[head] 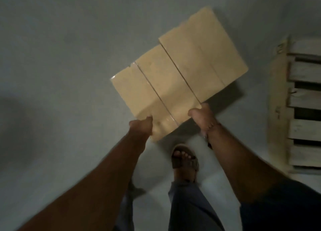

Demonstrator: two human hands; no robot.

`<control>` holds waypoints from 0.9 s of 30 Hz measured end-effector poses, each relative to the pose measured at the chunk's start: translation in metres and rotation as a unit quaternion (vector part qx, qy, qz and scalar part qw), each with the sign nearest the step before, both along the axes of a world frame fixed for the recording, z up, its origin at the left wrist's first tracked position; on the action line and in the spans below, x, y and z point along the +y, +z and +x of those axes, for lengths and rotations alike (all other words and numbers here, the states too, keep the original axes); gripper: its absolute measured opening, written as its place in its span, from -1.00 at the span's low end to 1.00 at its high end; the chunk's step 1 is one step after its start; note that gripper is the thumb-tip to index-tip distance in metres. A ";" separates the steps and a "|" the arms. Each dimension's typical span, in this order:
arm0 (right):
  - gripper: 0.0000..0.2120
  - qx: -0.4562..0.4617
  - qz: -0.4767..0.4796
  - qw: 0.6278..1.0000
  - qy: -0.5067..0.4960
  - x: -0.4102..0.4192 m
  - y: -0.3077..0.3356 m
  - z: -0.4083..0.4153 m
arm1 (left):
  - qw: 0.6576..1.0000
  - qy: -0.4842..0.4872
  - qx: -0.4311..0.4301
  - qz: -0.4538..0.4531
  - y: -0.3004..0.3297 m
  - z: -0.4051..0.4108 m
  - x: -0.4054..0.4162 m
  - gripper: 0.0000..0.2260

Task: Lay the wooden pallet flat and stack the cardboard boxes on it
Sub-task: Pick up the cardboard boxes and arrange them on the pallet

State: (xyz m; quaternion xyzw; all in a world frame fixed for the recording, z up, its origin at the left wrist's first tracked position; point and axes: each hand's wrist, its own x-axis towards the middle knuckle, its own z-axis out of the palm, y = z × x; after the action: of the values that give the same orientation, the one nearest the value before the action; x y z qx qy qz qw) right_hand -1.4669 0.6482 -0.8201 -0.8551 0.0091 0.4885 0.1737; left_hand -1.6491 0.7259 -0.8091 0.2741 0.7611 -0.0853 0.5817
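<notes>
A tan cardboard box, flat and wide with tape seams across its top, hangs above the grey floor in the middle of the view. My left hand grips its near left corner and my right hand grips its near right edge, fingers curled under the rim. The wooden pallet lies flat on the floor at the right edge, with pale slats and dark gaps, partly cut off by the frame. The box is to the left of the pallet and not over it.
The grey floor spreads out on the left and behind the box. My foot in a brown sandal stands below the box, with blue trouser legs beneath it. The scene is dim and slightly blurred.
</notes>
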 end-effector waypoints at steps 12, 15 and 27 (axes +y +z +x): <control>-0.72 -0.141 0.212 0.967 -0.028 0.056 0.196 -0.042 | 0.983 0.104 -0.057 0.138 0.205 -0.062 0.069 -0.85; -0.68 -0.164 0.255 0.953 -0.027 0.078 0.317 -0.051 | 0.978 0.129 -0.080 0.143 0.320 -0.067 0.099 -0.63; -0.10 -0.068 0.301 0.941 -0.138 0.103 0.695 -0.015 | 0.934 -0.029 -0.271 0.232 0.710 -0.038 0.195 -0.65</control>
State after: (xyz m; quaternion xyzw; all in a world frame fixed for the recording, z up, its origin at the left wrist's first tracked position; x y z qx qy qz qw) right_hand -1.4823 0.7508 -0.1250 -0.7842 -0.0326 0.3808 0.4888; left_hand -1.6874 0.9213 -0.0993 0.4364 0.5648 0.1541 0.6832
